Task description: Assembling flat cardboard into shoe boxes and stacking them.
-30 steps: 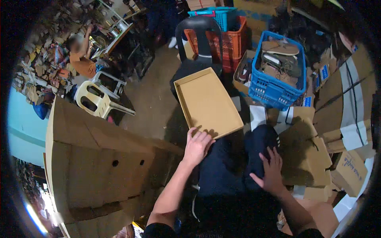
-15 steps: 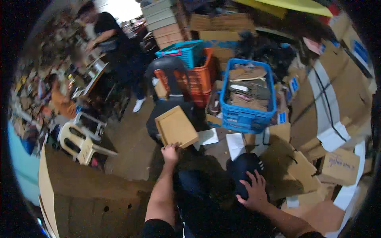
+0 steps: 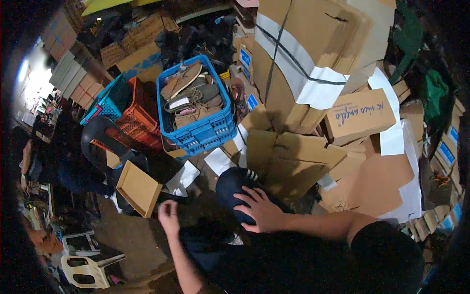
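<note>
My right hand lies on my raised knee in dark trousers, its fingers spread and holding nothing. Toward the left, my left hand is raised with the fingers curled in, and no object shows in it. Just beyond it, a shallow brown cardboard tray, like a box lid, rests tilted on a black chair. A small gap separates the hand from the tray. White paper sheets lie between the tray and my knee.
A blue crate full of shoes stands ahead, beside an orange crate and a teal basket. Strapped cardboard and boxes crowd the right. At lower left is a cream plastic chair; another person stands beyond.
My view has swung right. My left hand has let go of the tray's edge and drawn apart from it; the tray stays on the chair. My right hand remains on my knee.
</note>
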### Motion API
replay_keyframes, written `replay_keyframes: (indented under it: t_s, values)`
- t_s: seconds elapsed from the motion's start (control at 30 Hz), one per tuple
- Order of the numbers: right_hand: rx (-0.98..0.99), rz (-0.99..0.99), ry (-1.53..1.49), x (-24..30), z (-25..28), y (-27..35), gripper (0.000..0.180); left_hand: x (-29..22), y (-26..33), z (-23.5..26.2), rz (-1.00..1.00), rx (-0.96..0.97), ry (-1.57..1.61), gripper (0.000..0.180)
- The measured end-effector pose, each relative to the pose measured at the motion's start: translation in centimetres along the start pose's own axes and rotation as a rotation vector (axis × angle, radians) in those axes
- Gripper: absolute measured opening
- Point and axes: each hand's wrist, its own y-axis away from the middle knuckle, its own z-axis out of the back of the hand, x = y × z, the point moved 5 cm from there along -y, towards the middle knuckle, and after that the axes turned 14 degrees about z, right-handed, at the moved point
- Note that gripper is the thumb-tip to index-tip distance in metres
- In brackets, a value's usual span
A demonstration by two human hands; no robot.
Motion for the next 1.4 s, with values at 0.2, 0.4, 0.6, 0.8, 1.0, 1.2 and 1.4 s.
replay_keyframes:
  t_s: [0.2, 0.4, 0.6, 0.8, 1.0, 1.2, 1.4]
  values:
    - [-0.284, -0.1, -0.504, -3.2, 0.4, 1.7, 0.051, -5.0, 6.5, -4.8, 0.01, 0.363, -0.315, 0.017]
    - [-0.441, -0.329, 0.188, -9.8, 6.1, 7.9, 0.074, -1.3, 6.2, -3.3, 0.017, 0.34, -0.337, 0.018]
    - [-0.231, -0.542, 0.549, -11.2, 12.9, 12.2, 0.096, -3.1, 6.8, -4.4, -0.056, 0.364, -0.405, 0.018]
    - [-0.131, -0.526, 0.546, -10.9, 11.9, 12.8, 0.098, -2.7, 6.3, -5.9, -0.014, 0.409, -0.351, 0.021]
    - [-0.085, -0.501, 0.555, -9.6, 11.9, 13.2, 0.096, -3.0, 6.4, -6.0, -0.025, 0.392, -0.401, 0.021]
    - [-0.242, -0.46, 0.466, -10.7, 13.8, 13.2, 0.086, -2.1, 6.3, -5.7, 0.01, 0.412, -0.37, 0.021]
    - [-0.243, -0.486, 0.2, -14.8, 17.0, 13.4, 0.035, -1.7, 6.3, -5.7, 0.161, 0.456, -0.37, 0.022]
